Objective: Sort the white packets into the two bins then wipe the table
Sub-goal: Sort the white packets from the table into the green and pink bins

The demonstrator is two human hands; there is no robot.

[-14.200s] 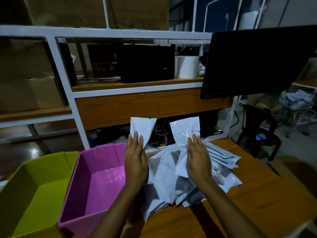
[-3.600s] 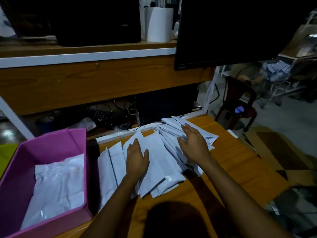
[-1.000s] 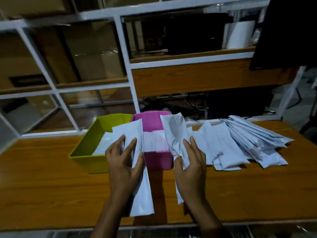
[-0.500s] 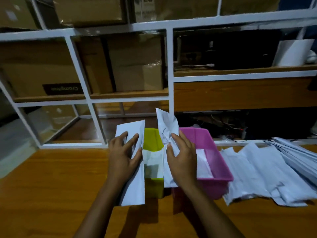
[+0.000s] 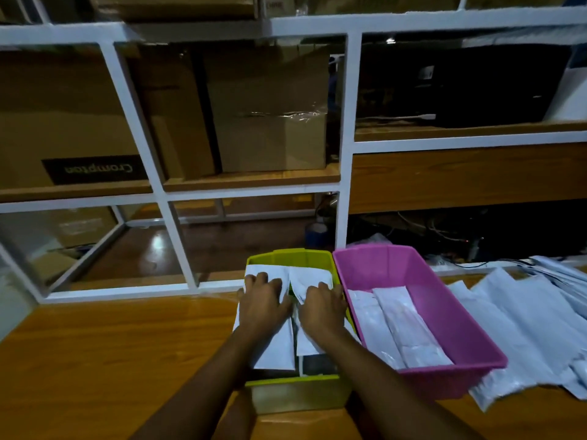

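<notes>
A green bin (image 5: 292,257) stands on the wooden table (image 5: 111,360), touching a pink bin (image 5: 444,300) on its right. My left hand (image 5: 262,304) lies flat on a white packet (image 5: 274,352) over the green bin. Beside it, my right hand (image 5: 322,308) presses a second white packet (image 5: 306,281) down into the same bin. Both hands have their fingers spread over the packets. The pink bin holds several white packets (image 5: 397,325). A loose pile of white packets (image 5: 524,319) lies on the table to the right of the pink bin.
A white metal shelf frame (image 5: 344,138) rises behind the table, with cardboard boxes (image 5: 270,115) and dark equipment (image 5: 476,84) on its wooden shelves. Cables (image 5: 428,230) lie in the dark space behind the bins.
Half a second ago both hands held their packets upright above the bins. Now both hands have come down and press the packets flat into the green bin.
</notes>
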